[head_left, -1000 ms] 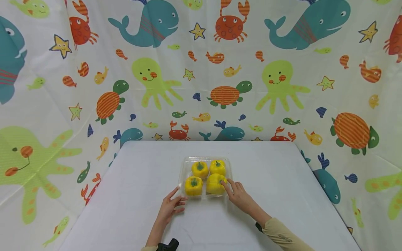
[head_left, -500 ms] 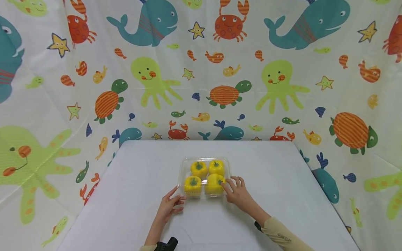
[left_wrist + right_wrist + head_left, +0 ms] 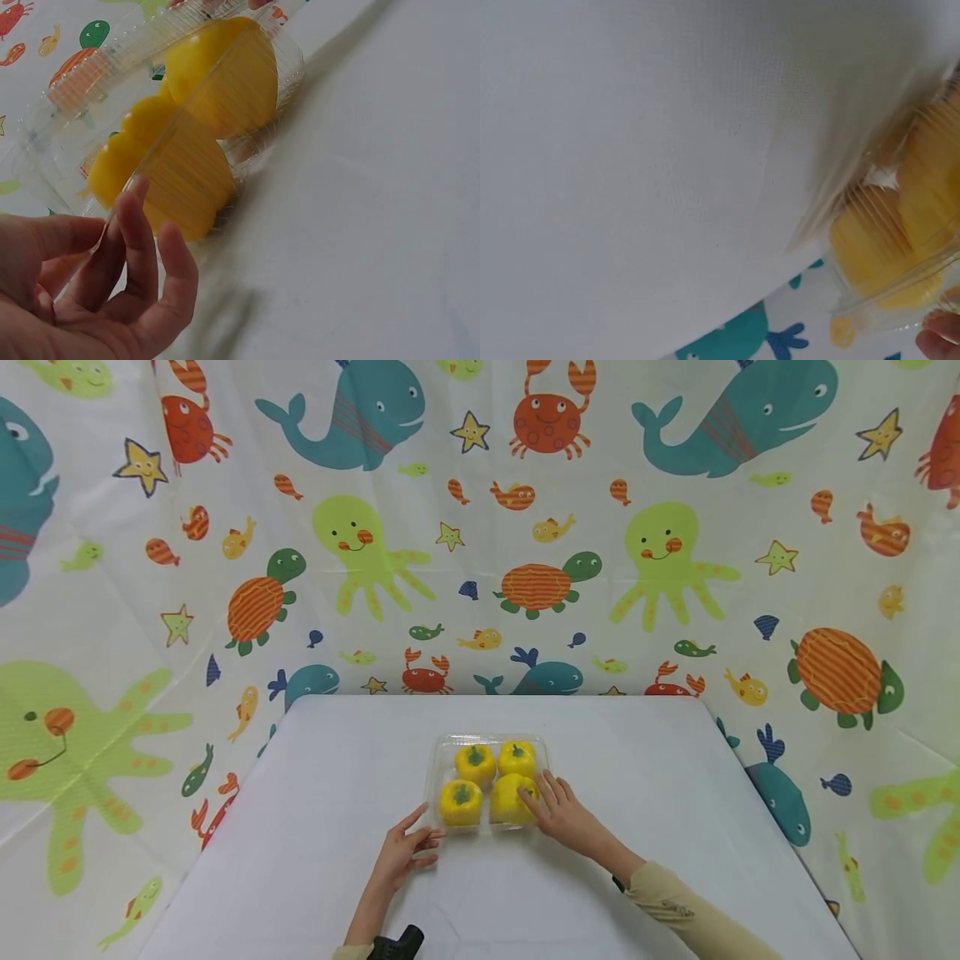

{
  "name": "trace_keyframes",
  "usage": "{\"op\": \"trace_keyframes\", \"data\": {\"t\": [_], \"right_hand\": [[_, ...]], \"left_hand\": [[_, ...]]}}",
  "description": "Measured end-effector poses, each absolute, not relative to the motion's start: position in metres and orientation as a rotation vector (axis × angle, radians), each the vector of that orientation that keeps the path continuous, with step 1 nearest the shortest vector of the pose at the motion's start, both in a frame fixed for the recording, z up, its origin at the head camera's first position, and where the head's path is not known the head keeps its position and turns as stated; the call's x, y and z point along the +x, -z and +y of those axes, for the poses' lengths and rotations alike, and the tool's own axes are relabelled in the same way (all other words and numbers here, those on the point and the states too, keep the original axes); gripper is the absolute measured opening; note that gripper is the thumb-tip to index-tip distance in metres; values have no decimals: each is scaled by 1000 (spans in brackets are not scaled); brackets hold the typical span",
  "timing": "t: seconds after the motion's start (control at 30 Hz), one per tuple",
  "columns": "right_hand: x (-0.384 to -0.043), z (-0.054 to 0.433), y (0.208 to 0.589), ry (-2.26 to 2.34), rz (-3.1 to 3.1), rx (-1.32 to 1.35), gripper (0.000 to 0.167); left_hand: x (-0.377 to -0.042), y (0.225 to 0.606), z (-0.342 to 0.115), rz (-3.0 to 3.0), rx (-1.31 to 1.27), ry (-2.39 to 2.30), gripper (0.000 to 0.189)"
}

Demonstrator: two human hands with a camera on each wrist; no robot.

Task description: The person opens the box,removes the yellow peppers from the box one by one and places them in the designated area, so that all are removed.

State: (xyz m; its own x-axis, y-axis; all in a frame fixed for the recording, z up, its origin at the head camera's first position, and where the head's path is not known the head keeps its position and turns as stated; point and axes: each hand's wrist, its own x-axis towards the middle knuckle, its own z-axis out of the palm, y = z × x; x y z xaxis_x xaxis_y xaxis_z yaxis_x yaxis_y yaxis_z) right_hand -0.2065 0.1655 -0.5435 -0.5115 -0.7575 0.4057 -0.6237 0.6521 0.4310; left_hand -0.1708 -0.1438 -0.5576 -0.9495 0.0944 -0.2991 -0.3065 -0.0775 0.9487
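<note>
A clear plastic clamshell container (image 3: 437,760) stands on the white table, holding several yellow bell peppers (image 3: 461,803) with green stems. At its front left corner my left hand (image 3: 400,854) pinches the rim; the left wrist view shows the thumb and fingertips (image 3: 135,196) on the thin plastic edge. My right hand (image 3: 564,818) lies against the front right side, fingers extended along the container and thumb over the front right pepper (image 3: 507,800). Only some fingertips (image 3: 939,334) of that hand show in the right wrist view, beside the clear plastic. Whether the lid is fully pressed down cannot be made out.
The white table (image 3: 630,752) extends around the container to both sides. Behind and beside it hangs a curtain (image 3: 480,635) printed with sea animals. A black wrist strap (image 3: 397,943) is on the left wrist, and a beige sleeve (image 3: 690,910) covers the right forearm.
My right hand has shifted slightly, its fingers now straighter and flatter along the container's right side. A bright glare on the front of the plastic has gone. The left hand stays in place.
</note>
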Motion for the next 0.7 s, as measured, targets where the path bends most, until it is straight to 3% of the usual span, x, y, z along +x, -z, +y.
{"op": "trace_keyframes", "data": {"t": [0.7], "right_hand": [[-219, 165, 536, 327, -2291, 1191, 61]], "left_hand": [[-174, 557, -145, 1958, -271, -2100, 51]]}}
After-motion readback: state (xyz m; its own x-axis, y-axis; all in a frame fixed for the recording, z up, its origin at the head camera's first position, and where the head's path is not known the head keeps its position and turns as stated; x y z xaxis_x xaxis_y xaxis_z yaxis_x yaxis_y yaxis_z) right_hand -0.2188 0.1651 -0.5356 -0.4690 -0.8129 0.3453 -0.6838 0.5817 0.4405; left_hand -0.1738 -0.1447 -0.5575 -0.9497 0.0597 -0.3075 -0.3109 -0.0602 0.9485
